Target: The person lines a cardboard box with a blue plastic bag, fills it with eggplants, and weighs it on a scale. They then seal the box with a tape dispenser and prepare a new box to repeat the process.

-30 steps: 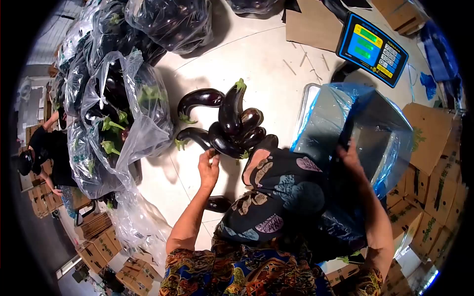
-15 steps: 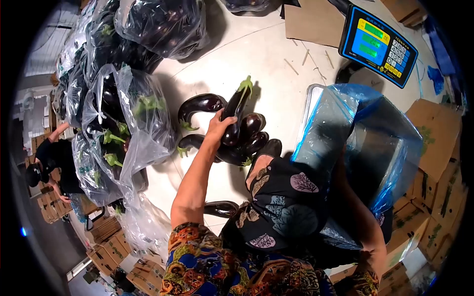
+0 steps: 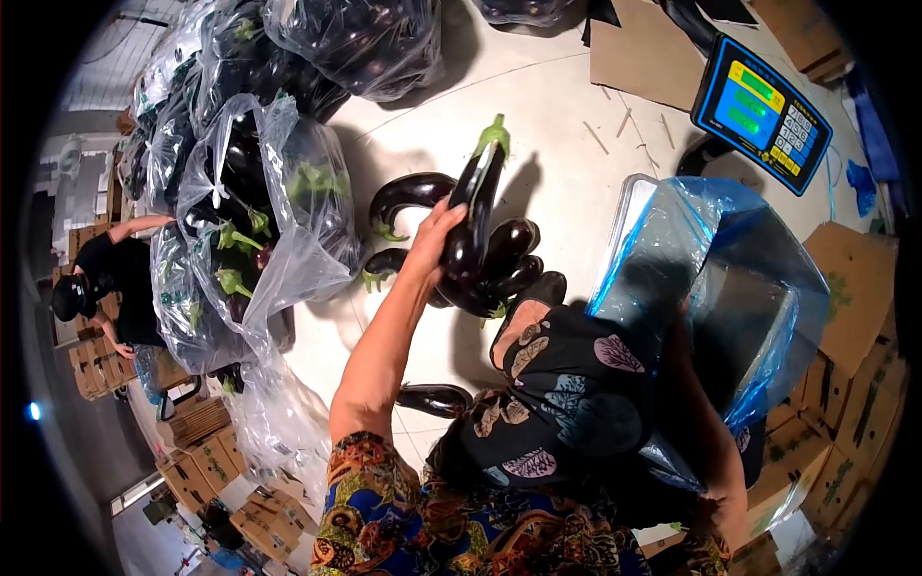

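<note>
My left hand (image 3: 440, 236) is wrapped around a long dark eggplant (image 3: 474, 206), its green stem pointing up and away from me. The held eggplant is lifted over a small group of eggplants (image 3: 514, 242) on the pale floor, including a curved one (image 3: 411, 195). Another eggplant (image 3: 434, 399) lies closer to me, left of my knee. On the right, my right arm (image 3: 706, 413) reaches to a clear blue plastic liner (image 3: 663, 240) set in a box. Shadow and plastic conceal that hand's fingers.
Large clear bags of eggplants (image 3: 317, 197) crowd the left side. A scale display (image 3: 764, 113) stands at upper right, beside flat cardboard (image 3: 639, 58). Cardboard boxes (image 3: 845, 422) are stacked at right. A co-worker in black (image 3: 125, 283) is at far left.
My left hand has raised the eggplant slightly off the group, and it appears larger and closer. The whole view has shifted a little. My right arm stays by the blue liner.
</note>
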